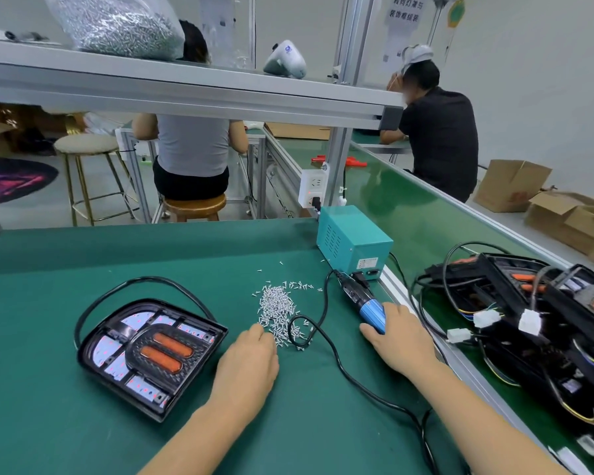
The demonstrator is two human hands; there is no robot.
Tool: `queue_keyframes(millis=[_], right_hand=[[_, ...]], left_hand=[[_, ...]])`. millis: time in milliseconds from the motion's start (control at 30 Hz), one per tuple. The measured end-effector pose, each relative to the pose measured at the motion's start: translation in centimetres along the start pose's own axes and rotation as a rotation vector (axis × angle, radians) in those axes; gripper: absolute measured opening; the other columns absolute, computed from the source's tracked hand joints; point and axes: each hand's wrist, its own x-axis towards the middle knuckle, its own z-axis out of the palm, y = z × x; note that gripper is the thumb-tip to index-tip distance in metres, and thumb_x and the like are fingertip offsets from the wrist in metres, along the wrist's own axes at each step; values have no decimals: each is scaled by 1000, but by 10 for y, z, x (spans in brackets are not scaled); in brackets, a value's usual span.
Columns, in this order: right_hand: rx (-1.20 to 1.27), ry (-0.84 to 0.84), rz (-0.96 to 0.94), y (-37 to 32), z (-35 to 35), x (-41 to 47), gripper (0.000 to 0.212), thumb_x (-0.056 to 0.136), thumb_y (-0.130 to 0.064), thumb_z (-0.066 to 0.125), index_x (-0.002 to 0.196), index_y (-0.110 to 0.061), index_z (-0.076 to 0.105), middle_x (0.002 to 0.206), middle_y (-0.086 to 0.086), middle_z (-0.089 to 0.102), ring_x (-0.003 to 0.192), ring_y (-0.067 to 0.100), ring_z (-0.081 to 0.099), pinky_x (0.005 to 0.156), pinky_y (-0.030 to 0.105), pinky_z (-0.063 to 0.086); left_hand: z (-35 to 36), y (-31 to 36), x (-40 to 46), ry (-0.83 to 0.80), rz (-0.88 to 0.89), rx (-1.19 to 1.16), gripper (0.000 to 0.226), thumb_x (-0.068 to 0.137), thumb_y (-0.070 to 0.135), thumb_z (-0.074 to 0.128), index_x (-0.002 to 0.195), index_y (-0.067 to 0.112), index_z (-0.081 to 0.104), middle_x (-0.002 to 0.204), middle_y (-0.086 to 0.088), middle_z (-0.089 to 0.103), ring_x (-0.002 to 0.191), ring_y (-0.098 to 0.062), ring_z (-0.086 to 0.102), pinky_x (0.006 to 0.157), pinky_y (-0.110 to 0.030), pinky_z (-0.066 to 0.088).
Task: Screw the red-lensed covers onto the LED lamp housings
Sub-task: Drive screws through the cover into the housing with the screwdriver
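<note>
A: Where's the lamp housing (151, 358)?
B: Left of the screw pile (280, 315), flat on the green mat (83, 262), cable looped behind.
A: Hands?
B: Left hand (247, 361) reaches the pile's near edge (fingertips hidden, cannot tell the grip). Right hand (400, 332) wraps the blue electric screwdriver (366, 303), right of the pile.

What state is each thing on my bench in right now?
Lamp housing: flat on the mat, cover seated in it.
Screws: loose heap.
Left hand: fingertips at the heap's edge.
Right hand: gripping the electric screwdriver, which lies on the mat.
Power box: screwdriver plugged in.
</note>
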Motion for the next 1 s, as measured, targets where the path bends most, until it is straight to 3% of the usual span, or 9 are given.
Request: queue_keyframes(millis=[133,333,467,600,700,900,1000], right_hand=[[-16,-58,9,-3,-5,3,54,93,-55,49,131,-18,43,125,2,49,110,23,52,73,31,37],[-53,-70,-10,-4,-10,4,47,93,-46,54,129,-17,43,125,4,51,109,24,54,75,31,39],[-56,-91,-9,-3,-12,5,48,93,-45,55,130,-17,42,124,3,51,108,23,54,74,30,38],[-61,-119,-8,-4,-15,6,45,93,-42,56,128,-17,42,120,3,51,93,22,49,70,29,36],[-43,-151,0,-5,-18,8,43,91,-39,59,124,-16,43,113,3,53,87,21,48,69,29,37],[75,-161,46,-1,-25,9,57,77,-34,70,126,-21,44,87,-5,52,78,19,53,52,26,33],[174,-155,91,0,-25,8,69,71,-33,73,131,-23,42,87,-4,55,74,16,55,50,23,33]], left_hand=[[2,-2,-7,72,21,-90,13,100,25,35,91,22,43,96,7,44,90,-12,44,76,-22,34],[2,0,-14,174,50,-259,22,89,10,57,74,18,43,69,7,42,67,-14,38,63,-30,34],[4,0,-16,173,59,-263,23,87,8,59,74,19,44,69,9,43,66,-15,39,62,-30,36],[3,-4,-18,194,119,-258,14,77,1,72,76,11,64,69,3,57,65,-20,57,57,-29,48],[4,-6,-17,201,133,-275,16,72,-2,77,75,11,70,68,1,60,63,-21,61,53,-27,51],[5,-8,-20,196,131,-307,20,72,-8,74,78,12,73,72,0,62,67,-20,63,58,-32,54],[5,-9,-18,209,130,-317,21,71,-9,74,79,11,74,72,1,63,68,-17,63,57,-30,53]])
